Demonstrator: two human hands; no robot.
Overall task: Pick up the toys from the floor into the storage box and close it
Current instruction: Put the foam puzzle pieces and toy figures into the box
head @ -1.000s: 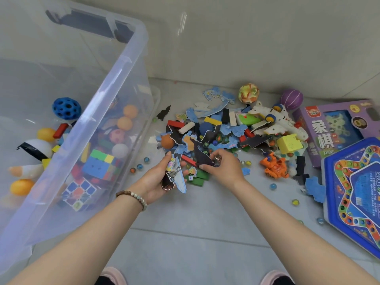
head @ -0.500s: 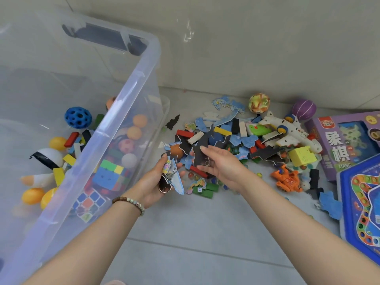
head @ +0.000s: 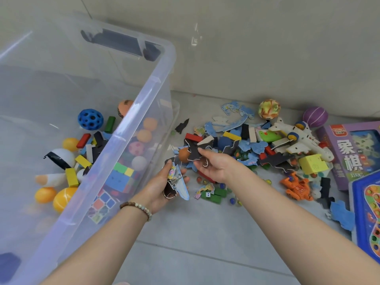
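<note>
Left grip (head: 162, 190), centre frame, curls round a small bundle of puzzle pieces (head: 182, 187), just beside the clear storage box (head: 131, 124) filling the left. Right grip (head: 218, 167) pinches one dark puzzle piece (head: 192, 154) at the near edge of the toy pile (head: 236, 140). Right of centre on the floor (head: 185, 233): one yellow ball (head: 269, 109), one purple ball (head: 315, 117), one white plane (head: 298, 138), one orange toy (head: 296, 186)

Grey tiled floor (head: 185, 243), pale wall (head: 267, 48)

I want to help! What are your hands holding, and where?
Left hand grips a bunch of puzzle pieces round the middle; right hand pinches a dark piece by its edge.
</note>
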